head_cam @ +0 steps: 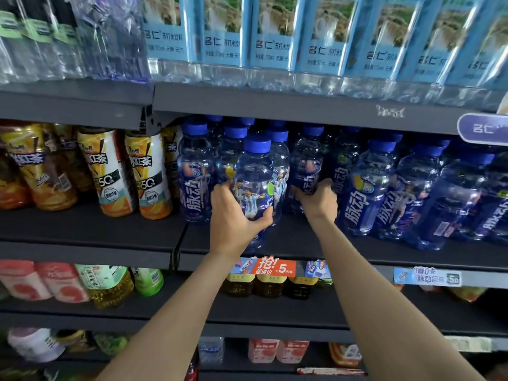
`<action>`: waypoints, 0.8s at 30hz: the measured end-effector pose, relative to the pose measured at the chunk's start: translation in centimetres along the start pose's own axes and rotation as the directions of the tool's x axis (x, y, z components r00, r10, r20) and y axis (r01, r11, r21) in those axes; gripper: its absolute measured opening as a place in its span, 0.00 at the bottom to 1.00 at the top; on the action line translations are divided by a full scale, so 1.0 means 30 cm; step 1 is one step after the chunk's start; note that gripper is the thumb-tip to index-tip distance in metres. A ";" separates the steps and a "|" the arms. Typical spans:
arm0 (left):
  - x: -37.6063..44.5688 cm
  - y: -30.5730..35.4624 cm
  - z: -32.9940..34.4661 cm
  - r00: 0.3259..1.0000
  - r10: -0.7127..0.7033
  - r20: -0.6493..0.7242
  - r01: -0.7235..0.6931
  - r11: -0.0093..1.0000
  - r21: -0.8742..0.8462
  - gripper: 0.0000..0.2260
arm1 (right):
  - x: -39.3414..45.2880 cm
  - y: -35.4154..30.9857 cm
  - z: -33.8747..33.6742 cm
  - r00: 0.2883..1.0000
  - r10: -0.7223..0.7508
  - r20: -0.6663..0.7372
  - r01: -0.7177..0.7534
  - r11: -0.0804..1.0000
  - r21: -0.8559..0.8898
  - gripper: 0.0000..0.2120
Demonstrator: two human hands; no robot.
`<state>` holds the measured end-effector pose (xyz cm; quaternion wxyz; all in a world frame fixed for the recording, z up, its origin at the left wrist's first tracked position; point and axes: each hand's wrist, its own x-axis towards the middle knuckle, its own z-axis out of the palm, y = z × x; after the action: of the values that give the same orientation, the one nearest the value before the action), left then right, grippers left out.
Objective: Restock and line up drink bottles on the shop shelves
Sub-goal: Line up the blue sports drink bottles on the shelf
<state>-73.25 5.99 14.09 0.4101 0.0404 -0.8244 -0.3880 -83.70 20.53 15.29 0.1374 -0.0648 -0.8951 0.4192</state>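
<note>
While the left hand (233, 215) grips one blue bottle (254, 185), the right hand (319, 200) clasps another bottle (306, 166).

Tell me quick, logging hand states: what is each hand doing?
Left hand: grips a clear blue-capped plastic bottle.
Right hand: grips a neighbouring blue bottle.

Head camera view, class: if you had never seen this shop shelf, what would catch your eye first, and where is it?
First, the clear blue plastic bottle with a blue cap at the front of the middle shelf, gripped by the left hand. Just right of it, the right hand holds a second blue-capped bottle farther back. To the left stand yellow-and-orange iced tea bottles.
</note>
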 end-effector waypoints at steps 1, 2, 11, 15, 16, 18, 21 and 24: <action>-0.001 0.001 0.001 1.000 0.002 -0.001 -0.002 1.000 0.000 0.31 | -0.014 0.001 0.010 0.999 0.033 -0.031 -0.033 0.999 -0.004 0.30; -0.001 0.001 0.002 1.000 0.008 -0.001 -0.008 1.000 0.001 0.31 | -0.017 -0.001 0.022 0.997 0.058 -0.049 -0.058 0.998 -0.003 0.31; -0.003 -0.003 0.002 1.000 -0.001 0.008 0.001 1.000 0.021 0.31 | 0.001 -0.017 0.021 0.998 0.065 -0.005 -0.065 0.997 -0.043 0.31; -0.001 0.005 -0.005 1.000 -0.006 0.013 0.006 1.000 0.027 0.31 | -0.024 0.008 -0.019 0.999 0.010 0.039 -0.006 0.997 -0.082 0.30; 0.000 0.006 -0.006 1.000 0.003 0.011 -0.003 0.999 0.037 0.31 | -0.036 0.015 -0.033 0.998 -0.054 -0.009 0.053 0.995 -0.080 0.27; -0.002 0.010 -0.006 1.000 0.014 -0.002 -0.014 0.998 0.056 0.31 | -0.072 0.023 -0.067 0.945 -0.268 -0.189 0.260 0.963 -0.065 0.20; -0.019 0.026 -0.001 1.000 0.003 -0.024 -0.001 0.998 0.061 0.31 | -0.098 0.021 -0.142 0.754 -0.417 -0.508 0.404 0.904 -0.142 0.19; -0.034 0.042 0.011 1.000 0.022 -0.016 -0.021 0.999 0.048 0.31 | -0.071 0.040 -0.226 0.789 -0.224 -0.572 0.206 0.974 -0.097 0.29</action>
<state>-72.48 7.46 14.17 0.4202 0.0447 -0.8304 -0.3633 -79.62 25.77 18.08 0.4489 -0.0891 -0.8183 0.3479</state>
